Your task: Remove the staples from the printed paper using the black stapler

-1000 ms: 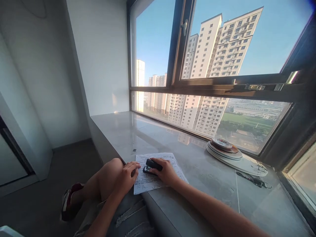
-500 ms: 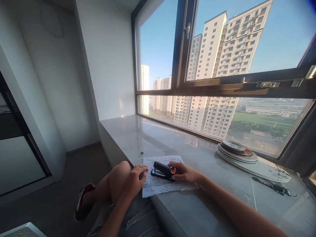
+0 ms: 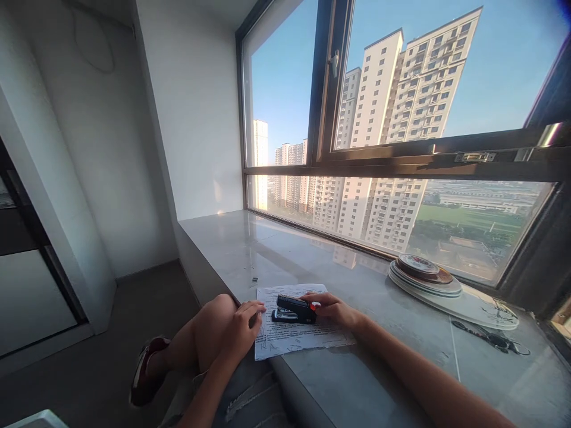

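A black stapler (image 3: pixel 294 310) with a red part at its rear rests on the printed sheets of paper (image 3: pixel 312 342), its front pointing left and its jaws apart. My right hand (image 3: pixel 332 310) grips the stapler's rear end from the right, the thumb partly hidden. Beside the left edge of the paper is my left hand (image 3: pixel 247 324), its fingers bent loosely and apart, fingertips at the sheet's edge. Several loose staples lie scattered on the lower part of the paper.
The paper lies at the front edge of a grey stone windowsill (image 3: pixel 214 238). A small dark piece (image 3: pixel 255 279) sits beyond it. To the right are stacked round plates (image 3: pixel 423 276), an oval board (image 3: pixel 486 312) and dark scissors (image 3: pixel 491 340). A window (image 3: pixel 370 166) stands behind.
The stapler has turned slightly, so its base now lies more level across the paper. My right hand has shifted slightly with it. My left hand stays by the paper's edge.
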